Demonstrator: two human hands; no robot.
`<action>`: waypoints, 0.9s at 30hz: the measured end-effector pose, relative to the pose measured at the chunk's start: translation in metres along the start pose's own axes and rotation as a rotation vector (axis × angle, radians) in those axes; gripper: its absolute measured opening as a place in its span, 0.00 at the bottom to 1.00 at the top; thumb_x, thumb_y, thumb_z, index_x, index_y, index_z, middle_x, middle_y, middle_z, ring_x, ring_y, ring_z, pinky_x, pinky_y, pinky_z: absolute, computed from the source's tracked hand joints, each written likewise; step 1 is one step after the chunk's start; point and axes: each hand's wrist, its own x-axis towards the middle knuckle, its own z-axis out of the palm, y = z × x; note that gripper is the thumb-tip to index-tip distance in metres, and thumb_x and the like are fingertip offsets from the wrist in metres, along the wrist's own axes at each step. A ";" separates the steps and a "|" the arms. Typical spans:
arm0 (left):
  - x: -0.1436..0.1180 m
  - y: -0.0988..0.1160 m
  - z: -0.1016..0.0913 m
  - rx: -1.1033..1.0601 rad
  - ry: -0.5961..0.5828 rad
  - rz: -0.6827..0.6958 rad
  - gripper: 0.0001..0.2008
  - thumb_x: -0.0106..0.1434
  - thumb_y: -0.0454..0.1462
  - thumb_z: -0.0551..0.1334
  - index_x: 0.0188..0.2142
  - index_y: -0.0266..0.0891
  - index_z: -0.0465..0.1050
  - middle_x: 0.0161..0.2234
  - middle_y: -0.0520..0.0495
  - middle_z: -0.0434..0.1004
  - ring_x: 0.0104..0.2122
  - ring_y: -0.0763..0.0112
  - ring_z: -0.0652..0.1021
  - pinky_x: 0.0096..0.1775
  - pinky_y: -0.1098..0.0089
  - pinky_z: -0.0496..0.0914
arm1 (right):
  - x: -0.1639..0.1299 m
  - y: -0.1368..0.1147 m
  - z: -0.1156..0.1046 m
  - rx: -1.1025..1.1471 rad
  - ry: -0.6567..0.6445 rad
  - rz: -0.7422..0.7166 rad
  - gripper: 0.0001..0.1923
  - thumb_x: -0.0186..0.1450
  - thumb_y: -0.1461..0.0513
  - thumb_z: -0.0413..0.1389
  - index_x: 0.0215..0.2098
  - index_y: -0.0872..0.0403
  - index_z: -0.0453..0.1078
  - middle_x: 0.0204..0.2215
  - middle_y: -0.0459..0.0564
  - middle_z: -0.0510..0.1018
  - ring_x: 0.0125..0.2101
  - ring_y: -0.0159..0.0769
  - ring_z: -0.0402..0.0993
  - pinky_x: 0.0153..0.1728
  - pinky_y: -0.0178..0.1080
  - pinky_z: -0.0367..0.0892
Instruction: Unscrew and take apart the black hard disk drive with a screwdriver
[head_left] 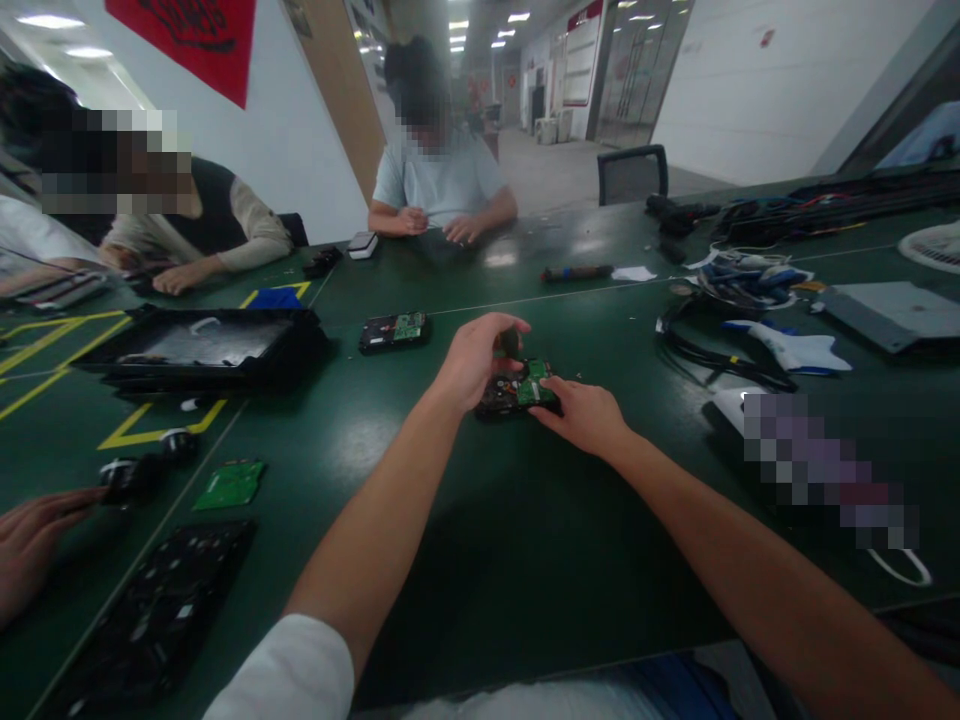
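Head view: a black hard drive with its green circuit board facing up (517, 392) lies on the dark green table (525, 560), and everything else is placed from it. The left hand (474, 360) sits just above the drive, fingers curled tight around a dark-handled screwdriver (510, 343) standing upright on the board. The right hand (586, 415) rests at the drive's near right edge, fingers together and pressing it flat. The board is still seated on the drive, so, as a judgement, the work looks at an early stage. Left of the drive lies a second, similar black drive (394, 331), untouched; farther left and nearer, a loose green circuit board (229, 484). Another person's hand (34, 540) shows beyond that.
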 end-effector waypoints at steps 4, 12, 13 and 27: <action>0.000 0.003 -0.003 -0.056 0.050 -0.047 0.09 0.60 0.43 0.66 0.36 0.40 0.75 0.34 0.47 0.76 0.35 0.65 0.78 0.31 0.68 0.77 | -0.001 0.000 0.000 0.030 0.004 0.003 0.24 0.77 0.44 0.52 0.60 0.50 0.70 0.48 0.56 0.85 0.42 0.49 0.83 0.36 0.42 0.68; -0.002 0.005 0.000 0.028 0.019 -0.037 0.10 0.59 0.44 0.65 0.34 0.40 0.75 0.36 0.45 0.79 0.37 0.65 0.79 0.29 0.73 0.72 | 0.002 -0.002 0.002 0.029 0.021 0.020 0.24 0.76 0.44 0.53 0.58 0.51 0.70 0.45 0.56 0.85 0.40 0.49 0.83 0.34 0.42 0.66; -0.003 0.005 0.001 0.043 0.009 -0.021 0.10 0.59 0.44 0.65 0.33 0.39 0.76 0.37 0.44 0.79 0.38 0.65 0.78 0.29 0.73 0.72 | 0.003 -0.002 0.002 0.032 0.021 0.022 0.24 0.76 0.43 0.54 0.57 0.51 0.70 0.44 0.56 0.85 0.39 0.49 0.83 0.34 0.42 0.65; 0.000 0.002 -0.007 -0.065 0.025 -0.042 0.09 0.61 0.42 0.65 0.34 0.38 0.76 0.35 0.44 0.79 0.38 0.65 0.80 0.32 0.70 0.76 | 0.000 0.028 0.005 0.473 0.011 -0.062 0.23 0.75 0.52 0.58 0.64 0.51 0.64 0.32 0.45 0.81 0.31 0.38 0.78 0.33 0.38 0.64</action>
